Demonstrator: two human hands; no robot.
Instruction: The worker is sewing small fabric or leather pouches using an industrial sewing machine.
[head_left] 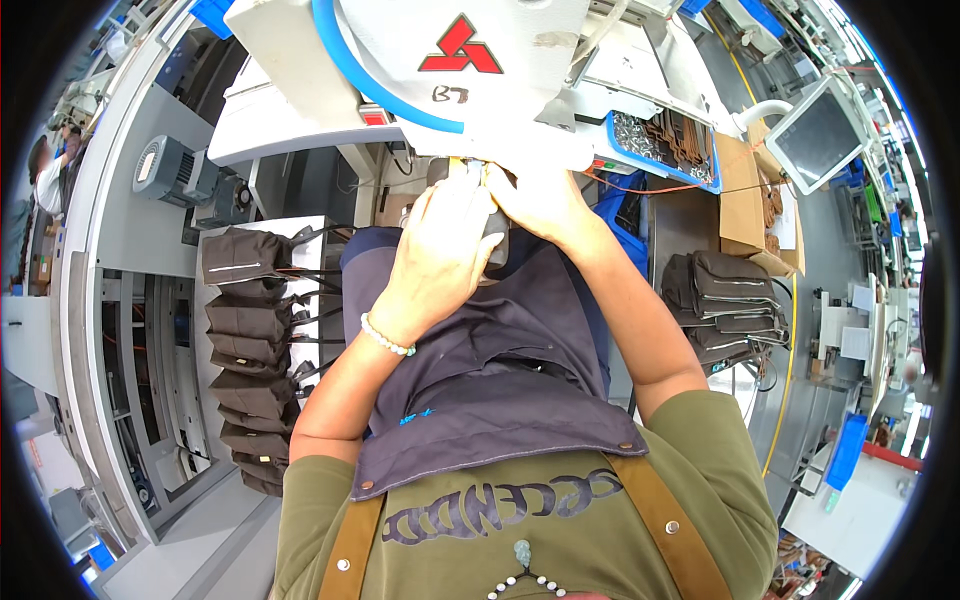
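The left hand (pixel 440 245), with a bracelet of pale round beads (pixel 385 338) at its wrist, lies over a dark grey workpiece (pixel 497 235). Its fingers are close together and its thumb touches the workpiece. The right hand (pixel 545 200) is just beside, its fingers bent near the same workpiece; I cannot tell how firmly either hand grips, because the fingertips are partly hidden. The workpiece is above the lap, near the lower edge of a big white machine (pixel 545 75) with a curved blue tube (pixel 350 65). At the right there is a blue plastic tray (pixel 665 172) with small metal parts and brown strips. Dark brown fabric bags (pixel 245 340) lie in a row at the left.
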